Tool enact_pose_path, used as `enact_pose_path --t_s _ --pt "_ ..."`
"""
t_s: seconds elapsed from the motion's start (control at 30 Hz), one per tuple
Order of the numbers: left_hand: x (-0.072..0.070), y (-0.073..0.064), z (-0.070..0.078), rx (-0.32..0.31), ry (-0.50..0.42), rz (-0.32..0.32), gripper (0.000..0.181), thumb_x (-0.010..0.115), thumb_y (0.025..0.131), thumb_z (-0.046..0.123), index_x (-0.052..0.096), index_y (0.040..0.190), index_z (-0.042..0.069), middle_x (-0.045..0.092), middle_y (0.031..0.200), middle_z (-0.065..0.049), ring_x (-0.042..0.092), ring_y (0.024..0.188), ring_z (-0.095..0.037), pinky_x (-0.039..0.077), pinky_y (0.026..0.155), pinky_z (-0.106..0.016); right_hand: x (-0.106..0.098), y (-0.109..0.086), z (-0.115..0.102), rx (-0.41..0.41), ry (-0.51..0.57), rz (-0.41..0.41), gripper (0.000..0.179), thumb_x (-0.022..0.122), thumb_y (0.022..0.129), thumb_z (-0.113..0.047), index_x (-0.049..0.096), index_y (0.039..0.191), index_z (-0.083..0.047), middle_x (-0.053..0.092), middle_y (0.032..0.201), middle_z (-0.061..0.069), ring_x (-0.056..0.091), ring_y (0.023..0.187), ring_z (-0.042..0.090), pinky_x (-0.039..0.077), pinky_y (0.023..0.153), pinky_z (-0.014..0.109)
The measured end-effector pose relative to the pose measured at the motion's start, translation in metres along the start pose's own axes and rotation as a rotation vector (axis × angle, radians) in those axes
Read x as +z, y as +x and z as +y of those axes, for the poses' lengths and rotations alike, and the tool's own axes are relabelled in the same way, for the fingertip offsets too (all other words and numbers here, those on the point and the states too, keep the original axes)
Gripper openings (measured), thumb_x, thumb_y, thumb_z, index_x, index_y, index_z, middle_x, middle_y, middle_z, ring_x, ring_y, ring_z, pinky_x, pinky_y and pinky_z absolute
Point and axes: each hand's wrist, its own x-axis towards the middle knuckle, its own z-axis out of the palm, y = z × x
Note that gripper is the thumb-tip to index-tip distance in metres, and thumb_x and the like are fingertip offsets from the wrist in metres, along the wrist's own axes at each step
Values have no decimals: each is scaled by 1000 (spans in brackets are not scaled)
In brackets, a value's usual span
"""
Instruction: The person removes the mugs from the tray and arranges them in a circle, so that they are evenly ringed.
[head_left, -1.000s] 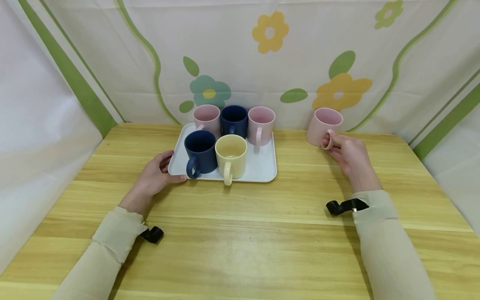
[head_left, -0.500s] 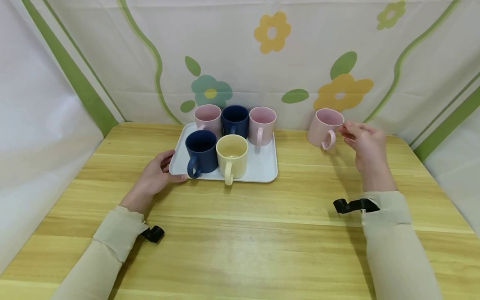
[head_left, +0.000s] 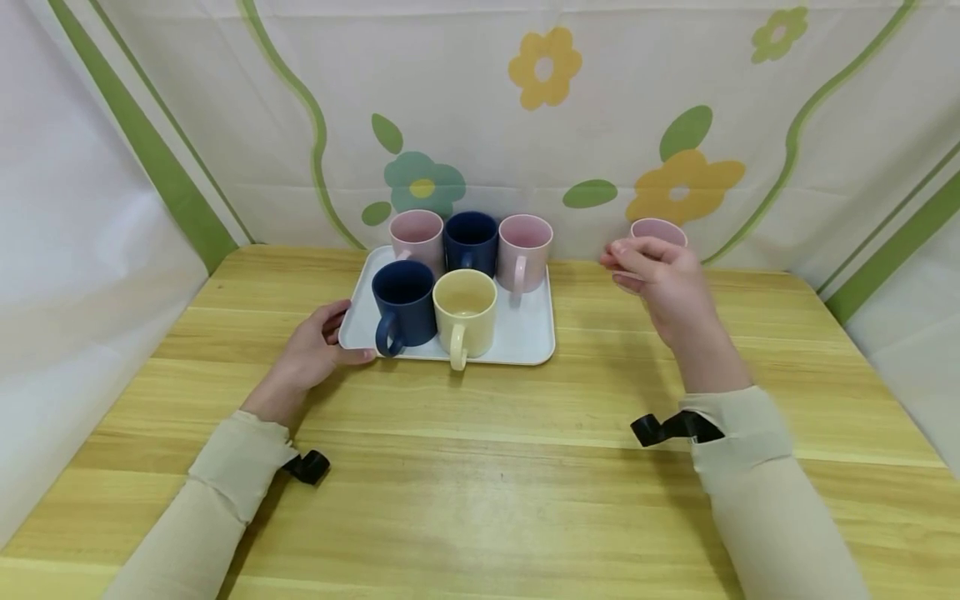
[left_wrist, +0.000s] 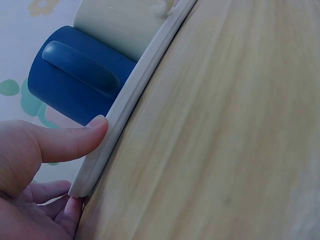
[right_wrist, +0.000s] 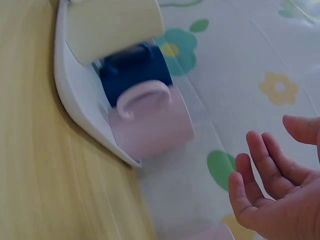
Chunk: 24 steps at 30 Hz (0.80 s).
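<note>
My left hand (head_left: 311, 354) grips the near left corner of a white tray (head_left: 528, 333); in the left wrist view its thumb lies on the rim, with fingertips at the corner's underside. On the tray's front row stand a dark blue mug (head_left: 412, 321) and a pale yellow mug (head_left: 472, 321), handles toward me. My right hand (head_left: 667, 283) is held in the air with nothing in it, fingers loosely bent in the right wrist view. It covers most of a lone pink mug (head_left: 660, 229) standing right of the tray; only the top shows.
Behind, on the tray, are a pink mug (head_left: 423, 242), another dark blue mug (head_left: 476, 246) and a further pink mug (head_left: 532, 262). A flowered white curtain (head_left: 480, 100) closes off the wooden table's (head_left: 495, 483) far edge.
My right hand has let go of the lone pink mug's handle, drawn off to the right, then swung back left across the mug. The left hand and tray have stayed put.
</note>
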Motion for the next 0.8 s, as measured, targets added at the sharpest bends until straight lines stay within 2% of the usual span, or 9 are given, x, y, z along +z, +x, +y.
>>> enact_pose_path --t_s 0.07,0.17,0.3,0.43,0.6,0.8 --pt "0 1 0 -1 -1 0 106 84 90 9 15 170 2 28 172 -27 37 154 -45 32 129 -57 10 -2 3 -1 -20 -42 7 75 100 -14 79 100 -8 82 94 -2 78 93 11 62 83 21" --pt "0 1 0 -2 -4 0 106 84 90 8 15 170 2 28 172 -27 37 154 -45 33 128 -57 23 -4 7 1 -104 -79 11 72 102 -15 76 106 -6 81 97 -4 77 99 11 62 87 22" --pt "1 2 -1 -2 -10 0 106 84 90 7 15 170 2 28 172 -27 37 154 -44 32 129 -57 39 -8 14 24 -186 -128 28 68 104 -16 68 124 5 80 99 -10 76 104 10 61 90 22" --pt "0 2 -1 -6 -16 -2 106 84 90 7 15 170 2 28 172 -26 36 154 -44 32 129 -57 54 -11 21 53 -210 -191 42 66 106 -16 60 136 12 80 102 -12 75 107 10 60 94 24" --pt "0 2 -1 -10 -12 0 106 84 90 7 15 170 4 29 172 -25 37 154 -43 32 129 -56 70 -16 32 93 -228 -260 40 64 107 -17 62 137 9 80 103 -9 74 109 12 60 98 27" --pt "0 3 -2 -5 -14 -3 106 83 90 7 14 170 3 28 173 -26 35 155 -44 31 129 -57 88 -24 41 116 -213 -350 31 62 107 -12 66 131 8 80 106 -5 74 108 13 56 111 45"
